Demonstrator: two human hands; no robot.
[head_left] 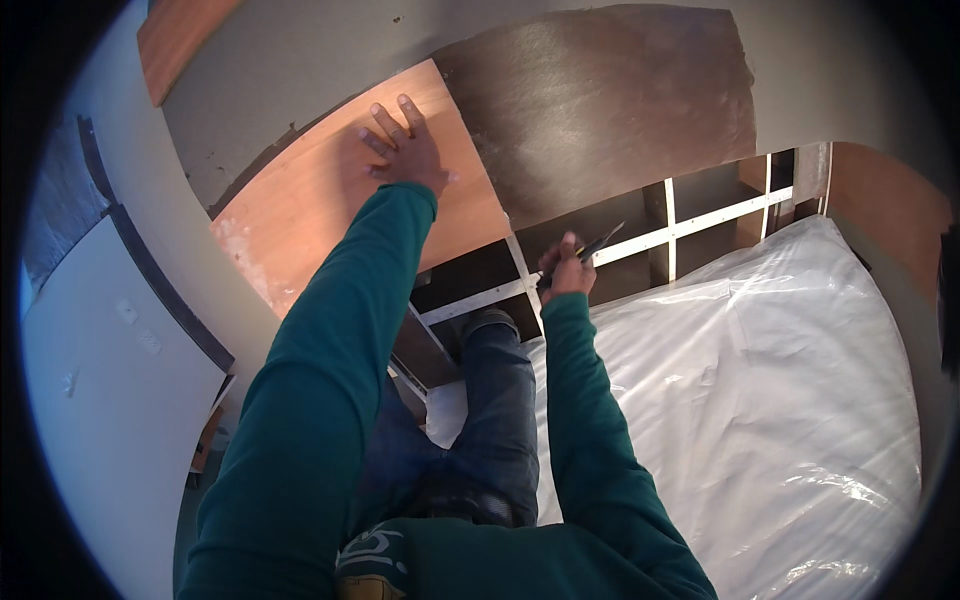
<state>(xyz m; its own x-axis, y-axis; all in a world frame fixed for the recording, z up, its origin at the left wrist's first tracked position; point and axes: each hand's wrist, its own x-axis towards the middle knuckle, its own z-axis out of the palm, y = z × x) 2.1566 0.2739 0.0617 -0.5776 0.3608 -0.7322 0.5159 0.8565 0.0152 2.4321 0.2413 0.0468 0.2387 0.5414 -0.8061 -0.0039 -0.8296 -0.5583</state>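
My left hand (pixel 406 158) lies flat with fingers spread on a light orange-brown wood panel (pixel 330 180). My right hand (pixel 567 272) is closed round a slim dark hand tool (pixel 598 246) with a thin pointed tip, aimed up and right; its exact kind is unclear. This hand is close to a frame of white strips (pixel 628 246) that crosses dark open compartments below the panel. To the right of the wood panel, a glossy dark brown board-like surface (pixel 610 110) meets its edge.
A large mattress-like shape wrapped in clear plastic (pixel 740 400) fills the right side. My legs in jeans (pixel 495 410) stand beside it. At the left is a white door-like panel (pixel 120 400). Another orange-brown piece (pixel 185 40) shows at the upper left.
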